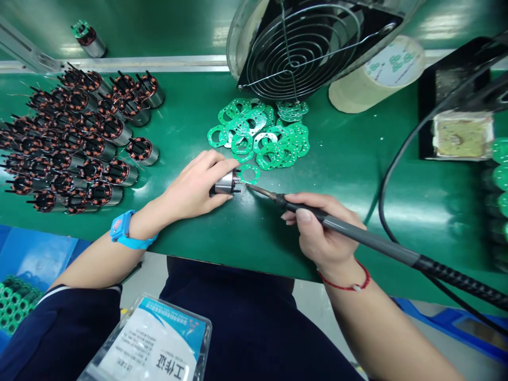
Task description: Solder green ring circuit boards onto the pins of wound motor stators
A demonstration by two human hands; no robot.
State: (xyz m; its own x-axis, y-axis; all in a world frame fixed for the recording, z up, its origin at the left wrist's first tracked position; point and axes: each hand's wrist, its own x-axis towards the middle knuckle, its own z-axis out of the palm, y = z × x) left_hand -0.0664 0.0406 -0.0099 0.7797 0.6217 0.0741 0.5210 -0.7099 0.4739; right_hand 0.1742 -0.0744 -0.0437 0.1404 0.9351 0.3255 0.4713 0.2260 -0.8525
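Note:
My left hand [196, 185] is closed around a small metal motor stator [225, 183] lying on its side on the green bench, with a green ring-shaped circuit board [250, 173] at its right end. My right hand [321, 233] grips a soldering iron [357, 235] like a pen. The iron's tip [252, 188] touches the joint between stator and board. A blue wrist strap [123, 233] sits on my left wrist and a red cord on my right.
Several wound stators [75, 143] lie in rows at the left. A pile of green boards [262, 132] sits ahead, below a wire-guarded fan [305, 47]. A tape roll [377, 74], an iron stand with sponge [462, 135] and the iron's black cable [392, 169] are at the right.

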